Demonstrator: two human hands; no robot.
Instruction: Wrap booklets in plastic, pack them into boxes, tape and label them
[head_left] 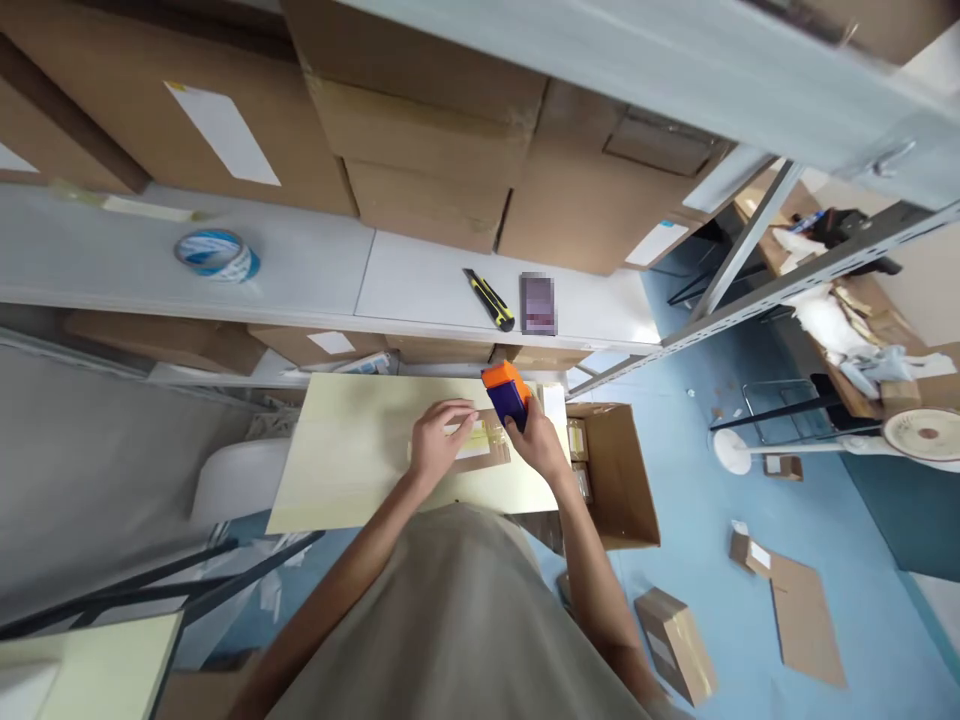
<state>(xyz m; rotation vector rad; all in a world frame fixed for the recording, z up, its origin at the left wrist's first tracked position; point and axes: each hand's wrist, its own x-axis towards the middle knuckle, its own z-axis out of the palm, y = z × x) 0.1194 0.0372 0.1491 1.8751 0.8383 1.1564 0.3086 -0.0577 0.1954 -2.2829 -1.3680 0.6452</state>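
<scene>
A small cardboard box (480,464) with a white label and shiny clear tape lies on the pale yellow tabletop (341,440) in front of me. My left hand (441,438) is at its left side, fingers stretched out over its edge. Whether the fingertips press on it I cannot tell. Held in my right hand (538,440) is an orange and dark blue hand-held device (507,392), raised over the box's right end. Its exact kind is not clear from this view, and my fingers hide its lower part.
A shelf (307,270) behind the table carries a blue-and-white tape roll (217,256), a yellow-black box cutter (489,300), a blurred-out dark rectangular item (538,304) and large cartons (427,150). An open carton (622,475) with small boxes stands at the right. Cardboard (808,615) lies on the floor.
</scene>
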